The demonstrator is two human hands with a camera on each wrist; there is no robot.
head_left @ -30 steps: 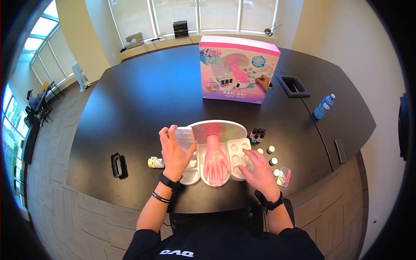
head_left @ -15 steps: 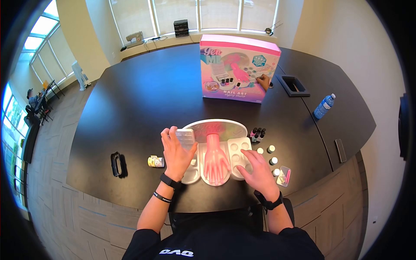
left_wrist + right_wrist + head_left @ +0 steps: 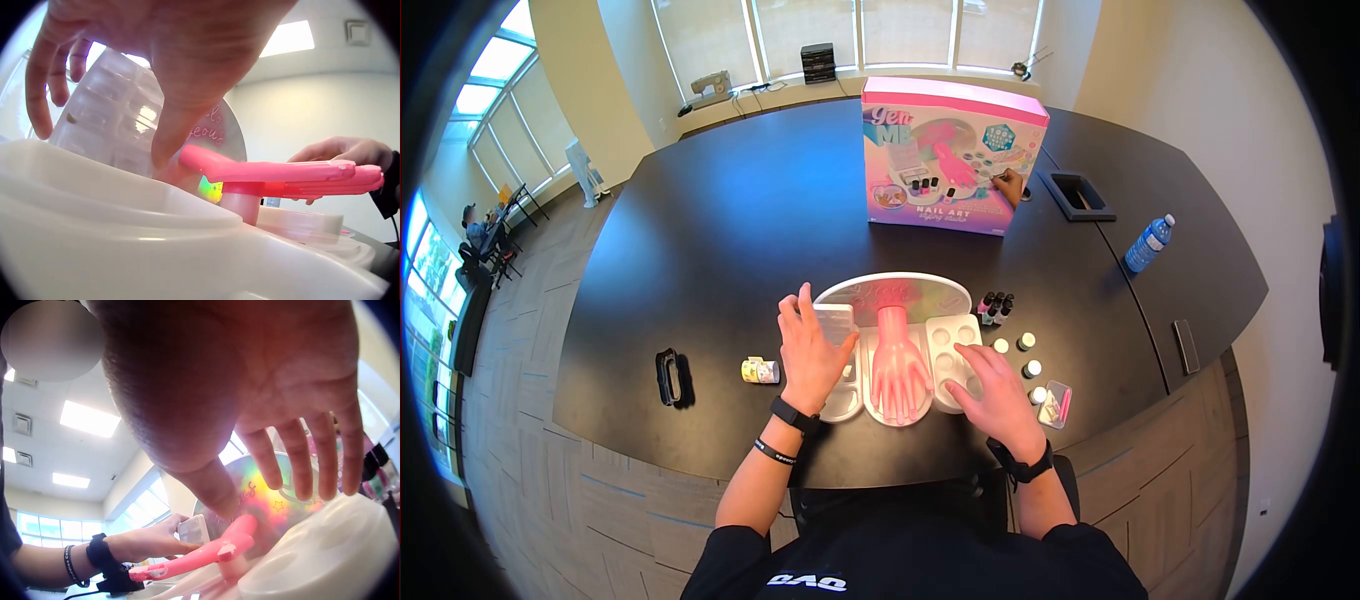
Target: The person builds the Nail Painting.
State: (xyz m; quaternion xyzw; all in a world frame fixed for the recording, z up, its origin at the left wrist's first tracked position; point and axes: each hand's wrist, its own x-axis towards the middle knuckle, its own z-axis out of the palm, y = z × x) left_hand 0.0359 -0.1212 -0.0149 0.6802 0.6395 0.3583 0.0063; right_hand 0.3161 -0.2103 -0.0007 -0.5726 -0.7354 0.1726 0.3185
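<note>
My left hand (image 3: 808, 350) spreads at the clear compartment case (image 3: 836, 322), which stands tilted at the back of the nail art stand's left tray (image 3: 841, 404). In the left wrist view its fingers (image 3: 39, 100) hang at one side of the case, its thumb overlapping the other. Between the hands a pink model hand (image 3: 895, 370) lies palm down before the shiny rounded back panel (image 3: 860, 291). My right hand (image 3: 998, 398) hovers with loose fingers over the white right tray with round wells (image 3: 940, 342), holding nothing.
Small dark-capped bottles (image 3: 996, 308), several white jars (image 3: 1027, 341) and a clear box with a pink stick (image 3: 1056, 404) stand right. Sticker rolls (image 3: 759, 371) and a black band (image 3: 667, 378) lie left. Behind are the printed box (image 3: 945, 190) and water bottle (image 3: 1148, 244).
The clear case has leaned lower and slightly right, while my left index finger has risen above its top edge. The right hand has barely moved.
</note>
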